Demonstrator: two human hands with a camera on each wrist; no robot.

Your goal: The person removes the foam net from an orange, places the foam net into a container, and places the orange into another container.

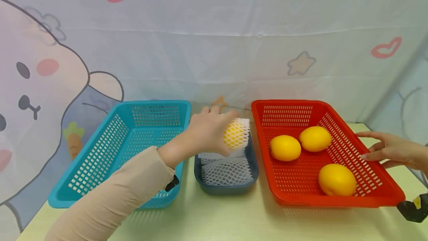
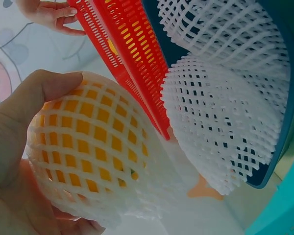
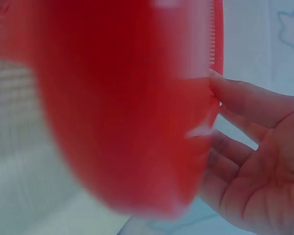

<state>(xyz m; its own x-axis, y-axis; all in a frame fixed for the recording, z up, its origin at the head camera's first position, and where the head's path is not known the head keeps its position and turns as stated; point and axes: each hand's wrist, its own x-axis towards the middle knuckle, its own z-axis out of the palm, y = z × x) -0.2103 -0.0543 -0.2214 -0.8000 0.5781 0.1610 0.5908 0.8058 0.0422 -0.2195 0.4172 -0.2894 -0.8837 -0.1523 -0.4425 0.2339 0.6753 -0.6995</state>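
My left hand (image 1: pixel 211 131) grips a plump, lemon-like yellow fruit (image 2: pixel 100 132) wrapped in a white foam net sleeve (image 1: pixel 245 131). The fruit is held above a dark blue basket (image 1: pixel 225 189), where more white foam nets (image 2: pixel 220 112) lie. On the far right, my right hand (image 1: pixel 392 150) holds the side rim of a red basket (image 1: pixel 334 201), its thumb and fingers at the edge. Three bare yellow fruits lie inside: one at left (image 1: pixel 285 148), one behind (image 1: pixel 315 139) and one in front (image 1: pixel 337 180).
To the left stands a turquoise basket (image 1: pixel 133 137) with perforated walls; my left forearm crosses over its front right part. All the baskets stand on a pale table (image 1: pixel 214 218). Behind them hangs a printed cloth (image 1: pixel 200 47).
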